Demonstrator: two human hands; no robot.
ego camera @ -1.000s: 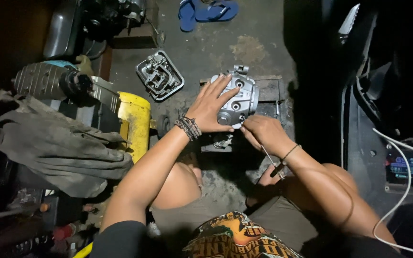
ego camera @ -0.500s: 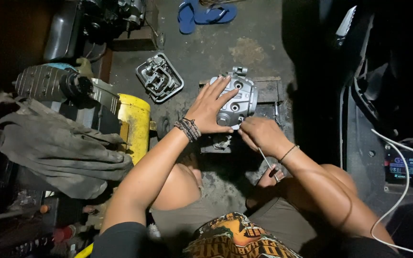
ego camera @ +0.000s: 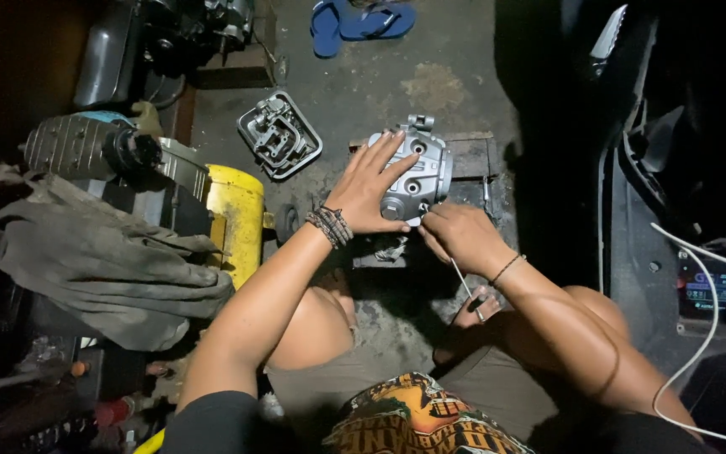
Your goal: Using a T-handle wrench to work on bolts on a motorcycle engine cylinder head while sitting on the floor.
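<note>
The grey metal engine casting (ego camera: pixel 418 172) sits upright on a wooden block (ego camera: pixel 472 155), left hand (ego camera: pixel 371 185) spread flat on its left face, right hand (ego camera: pixel 464 235) just below it, pinching a thin rod-like tool (ego camera: pixel 464 286).

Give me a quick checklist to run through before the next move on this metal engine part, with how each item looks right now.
1. Left hand steadies the grey engine part: ok, palm and spread fingers lie flat on it.
2. Right hand grips the thin metal tool: ok, the shaft sticks out below the fist.
3. Tool tip seated in the part: cannot tell, the hand hides it.
4. Part rests firmly on the wooden block: cannot tell, the underside is hidden.
5. Loose metal cover kept apart: ok, it lies on the floor to the left, untouched.
6. Lighting: not ok, the surroundings are dark.
</note>
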